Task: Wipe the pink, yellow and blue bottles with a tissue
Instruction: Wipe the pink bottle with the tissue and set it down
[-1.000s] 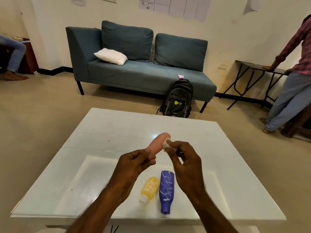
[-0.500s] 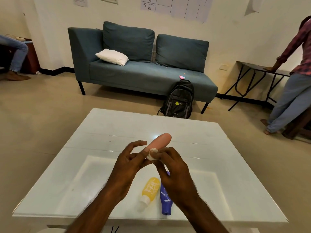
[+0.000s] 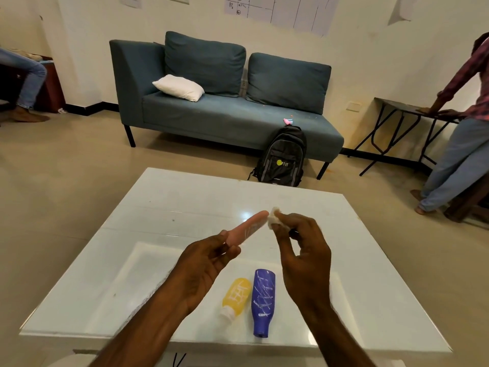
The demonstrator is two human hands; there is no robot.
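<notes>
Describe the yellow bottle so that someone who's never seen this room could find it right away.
On the white table in front of the blue sofa, look near the front edge. Two bottles lie side by side there, and the yellow bottle is the left one: shorter than the blue bottle beside it, with a white cap.

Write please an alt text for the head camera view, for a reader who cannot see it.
A person's left hand holds a pink bottle over a white table, while the right hand pinches a small tissue at the bottle's far end. A yellow bottle and a blue bottle lie side by side on the table below.
</notes>
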